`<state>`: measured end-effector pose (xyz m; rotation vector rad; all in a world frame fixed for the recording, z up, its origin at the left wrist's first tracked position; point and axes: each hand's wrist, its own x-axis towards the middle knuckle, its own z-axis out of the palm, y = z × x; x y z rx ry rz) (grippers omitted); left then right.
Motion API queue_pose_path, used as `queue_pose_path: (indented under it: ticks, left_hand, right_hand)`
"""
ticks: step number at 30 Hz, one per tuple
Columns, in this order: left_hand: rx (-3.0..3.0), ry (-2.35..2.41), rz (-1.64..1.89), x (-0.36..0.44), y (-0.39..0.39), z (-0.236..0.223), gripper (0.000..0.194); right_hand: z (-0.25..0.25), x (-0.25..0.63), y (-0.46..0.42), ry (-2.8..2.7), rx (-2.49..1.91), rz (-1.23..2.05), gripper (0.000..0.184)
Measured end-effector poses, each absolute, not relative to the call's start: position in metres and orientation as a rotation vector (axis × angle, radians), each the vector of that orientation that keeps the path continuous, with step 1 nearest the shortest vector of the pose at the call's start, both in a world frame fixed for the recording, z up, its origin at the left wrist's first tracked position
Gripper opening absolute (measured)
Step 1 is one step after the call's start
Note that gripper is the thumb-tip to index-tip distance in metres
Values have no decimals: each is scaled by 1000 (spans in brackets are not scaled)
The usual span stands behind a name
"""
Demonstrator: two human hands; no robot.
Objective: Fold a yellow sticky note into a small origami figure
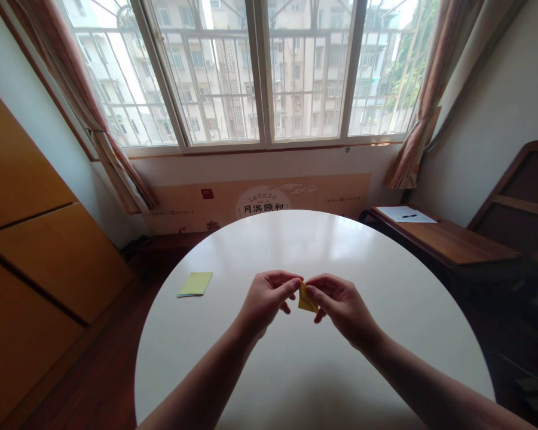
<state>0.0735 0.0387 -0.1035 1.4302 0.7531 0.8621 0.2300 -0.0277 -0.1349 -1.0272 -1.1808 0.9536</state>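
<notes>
A small folded piece of yellow paper (307, 300) is held up above the white round table (269, 370). My left hand (269, 297) pinches its upper left corner between thumb and index finger, the other fingers curled below. On the other side, my right hand (338, 301) grips the paper's upper right edge with the thumb in front and fingers behind. Both fingertips nearly meet at the top of the paper. Part of the paper is covered by the right thumb and fingers.
A stack of yellow-green sticky notes (196, 283) lies at the table's left. To the right, a wooden bench (470, 242) bears a white sheet (406, 214) with a pen. A dark chair (520, 197) stands beyond it; an orange cabinet (40, 257) is at left.
</notes>
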Motion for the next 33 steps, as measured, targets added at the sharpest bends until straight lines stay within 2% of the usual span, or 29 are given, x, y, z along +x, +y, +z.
queue_pose_path:
  ticks: [9, 33]
  left_hand:
    - [1447, 752, 879, 74, 38, -105, 24]
    - [1921, 868, 1147, 71, 40, -117, 25]
  right_hand:
    - [-132, 229, -30, -1214, -1037, 931, 28]
    - [-136, 225, -28, -1158, -1023, 1020, 28]
